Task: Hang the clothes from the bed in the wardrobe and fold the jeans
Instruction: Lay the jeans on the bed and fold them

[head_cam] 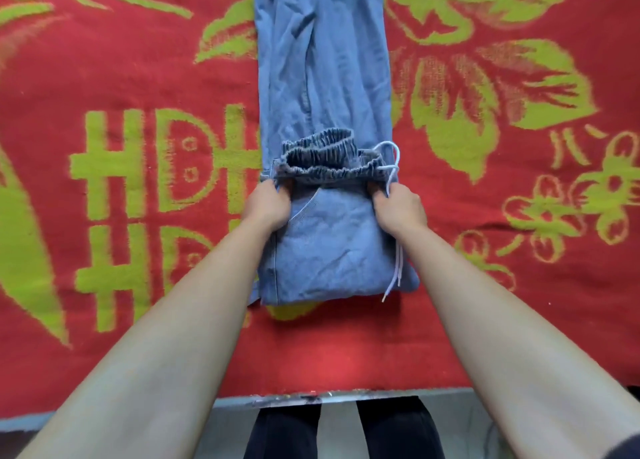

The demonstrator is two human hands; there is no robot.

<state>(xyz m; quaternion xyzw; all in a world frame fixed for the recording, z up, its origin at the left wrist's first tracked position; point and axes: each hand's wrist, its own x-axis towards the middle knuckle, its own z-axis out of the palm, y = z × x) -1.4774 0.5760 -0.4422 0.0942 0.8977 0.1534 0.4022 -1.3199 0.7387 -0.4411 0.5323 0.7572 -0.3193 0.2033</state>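
Light blue jeans (325,78) lie lengthwise on the bed, legs running away from me past the top edge. Their upper part is folded over onto the legs, so the elastic waistband (329,157) sits on top of the fabric. My left hand (266,202) grips the waistband's left corner. My right hand (398,206) grips the right corner, beside the white drawstring (394,271) that trails down over the fold.
A red bedspread (138,60) with a green flower and letter pattern covers the whole bed. The bed's near edge (311,398) runs across the bottom, with my dark trouser legs and a pale floor below it.
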